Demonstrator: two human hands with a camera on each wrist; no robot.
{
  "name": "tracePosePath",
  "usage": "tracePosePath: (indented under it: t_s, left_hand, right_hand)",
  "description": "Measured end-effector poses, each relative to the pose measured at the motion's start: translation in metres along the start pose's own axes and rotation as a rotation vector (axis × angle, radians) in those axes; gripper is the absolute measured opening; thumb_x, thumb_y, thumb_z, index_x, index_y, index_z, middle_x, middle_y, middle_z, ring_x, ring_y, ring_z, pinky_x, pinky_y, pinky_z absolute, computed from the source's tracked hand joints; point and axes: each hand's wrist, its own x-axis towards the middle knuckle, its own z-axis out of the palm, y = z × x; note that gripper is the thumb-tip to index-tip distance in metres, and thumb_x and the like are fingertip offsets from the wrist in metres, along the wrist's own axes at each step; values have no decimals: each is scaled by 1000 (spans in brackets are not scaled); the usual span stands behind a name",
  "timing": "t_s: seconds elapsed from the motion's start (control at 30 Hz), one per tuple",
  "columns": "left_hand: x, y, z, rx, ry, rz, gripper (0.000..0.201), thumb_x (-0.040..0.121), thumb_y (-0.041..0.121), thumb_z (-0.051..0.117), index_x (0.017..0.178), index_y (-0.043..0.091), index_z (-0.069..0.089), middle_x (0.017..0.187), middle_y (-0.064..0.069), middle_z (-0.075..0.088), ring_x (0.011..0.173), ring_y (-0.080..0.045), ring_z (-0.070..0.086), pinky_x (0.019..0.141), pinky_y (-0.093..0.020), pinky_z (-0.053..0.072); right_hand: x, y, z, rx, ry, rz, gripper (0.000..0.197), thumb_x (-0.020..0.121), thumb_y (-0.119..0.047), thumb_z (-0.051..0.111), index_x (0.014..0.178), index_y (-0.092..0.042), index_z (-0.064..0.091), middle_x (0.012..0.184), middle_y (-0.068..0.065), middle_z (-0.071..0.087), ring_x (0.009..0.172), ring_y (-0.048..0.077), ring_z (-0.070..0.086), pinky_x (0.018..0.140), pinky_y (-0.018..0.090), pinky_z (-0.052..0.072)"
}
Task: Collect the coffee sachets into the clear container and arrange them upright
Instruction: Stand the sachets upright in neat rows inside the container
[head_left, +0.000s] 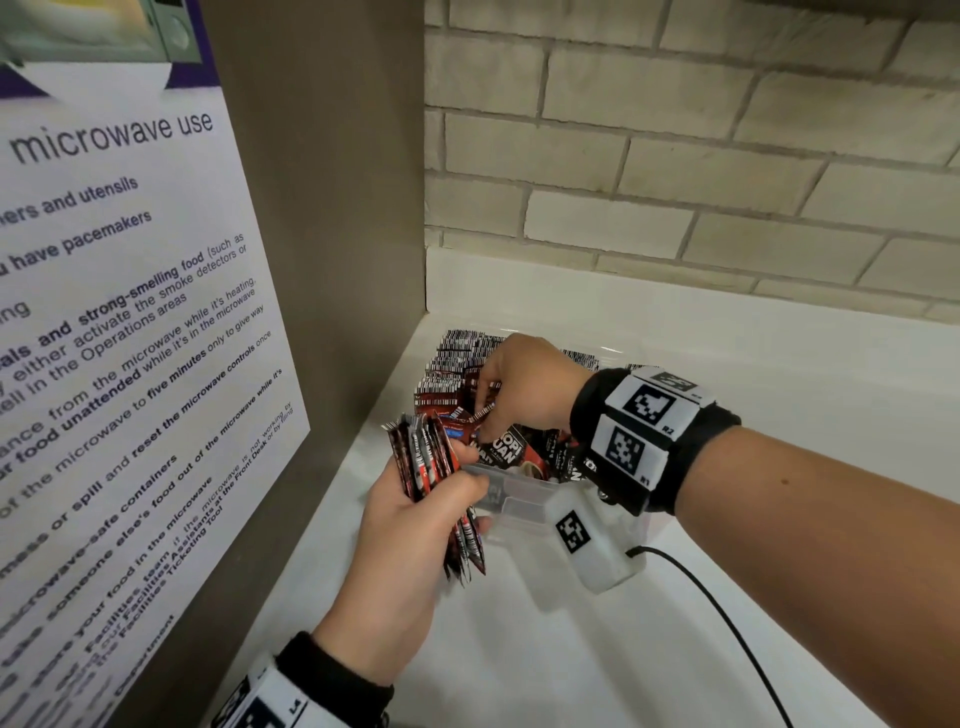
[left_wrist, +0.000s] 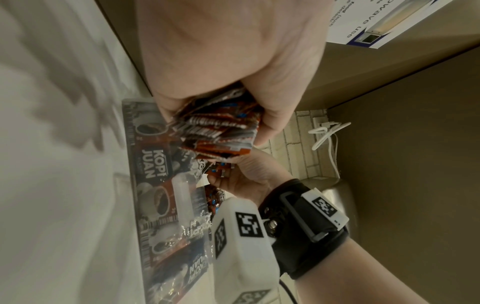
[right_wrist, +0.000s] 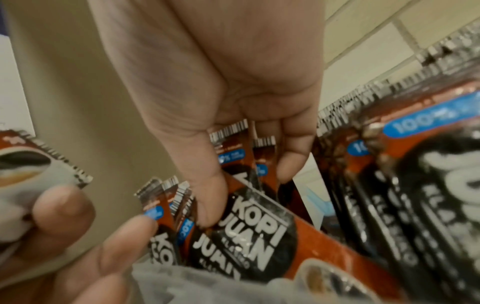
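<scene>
Head view: the left hand (head_left: 400, 525) grips a thick bundle of coffee sachets (head_left: 436, 478), fingers and thumb curled round it, just at the near-left edge of the clear container (head_left: 519, 499). The container sits on the white tabletop (head_left: 571, 649), in its back-left corner beside a brown panel (head_left: 322, 208) and below a brick wall (head_left: 675, 156). More sachets (head_left: 462, 358) stand upright in rows inside the container, while a few lie tilted near its front. The right hand (head_left: 524, 384) reaches down into the container, fingertips curled and pinching a sachet among the red packs. A poster (head_left: 119, 312) about microwave use hangs on the panel.
</scene>
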Motion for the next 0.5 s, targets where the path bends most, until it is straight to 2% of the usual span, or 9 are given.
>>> tracePosePath:
  t_s: [0.1, 0.17, 0.27, 0.33, 0.4, 0.5]
  left_hand:
    - [-2, 1, 2, 24, -33, -20, 23, 83, -5, 65, 99, 12, 69, 87, 3, 73, 73, -7, 68, 63, -28, 56]
    - [-4, 2, 3, 23, -48, -40, 24, 82, -4, 66, 95, 16, 70, 85, 3, 71, 71, -9, 67, 59, -26, 55]
    - [-6, 6, 5, 7, -55, -68, 23, 83, -4, 65, 92, 17, 69, 94, -10, 71, 69, -18, 65, 52, -23, 50]
    - [-6, 9, 6, -9, -62, -82, 23, 83, -3, 64, 94, 16, 68, 104, -17, 69, 76, -24, 64, 50, -22, 48]
    - [-5, 11, 9, -21, -68, -93, 23, 83, -4, 63, 97, 14, 68, 107, -17, 68, 80, -27, 63, 48, -22, 48]
    - [-2, 15, 12, -33, -79, -97, 23, 83, -3, 63, 95, 14, 69, 94, -9, 69, 79, -26, 62, 47, -21, 48]
  right_hand:
    - [-4, 2, -4, -85, 25, -31, 23, 68, -15, 81, 88, -10, 71, 70, -3, 55, 63, 12, 50, 50, 19, 36]
    - [-7, 3, -7, -134, 49, -44, 21, 70, -15, 79, 89, -10, 71, 63, -6, 48, 57, 10, 45, 47, 19, 32]
    - [-10, 5, -10, -157, 66, -61, 22, 72, -19, 80, 90, -10, 71, 65, -8, 46, 66, 15, 48, 49, 19, 31]
    - [-11, 7, -12, -138, 73, -55, 23, 72, -20, 80, 91, -11, 71, 66, -9, 45, 70, 16, 49, 50, 19, 31]
    - [-11, 11, -13, -100, 93, -45, 24, 71, -20, 81, 91, -11, 72, 65, -9, 45, 63, 12, 46, 49, 19, 31]
    - [-13, 16, -14, -48, 128, -32, 25, 70, -21, 83, 91, -11, 72, 63, -8, 44, 54, 5, 39, 48, 17, 30]
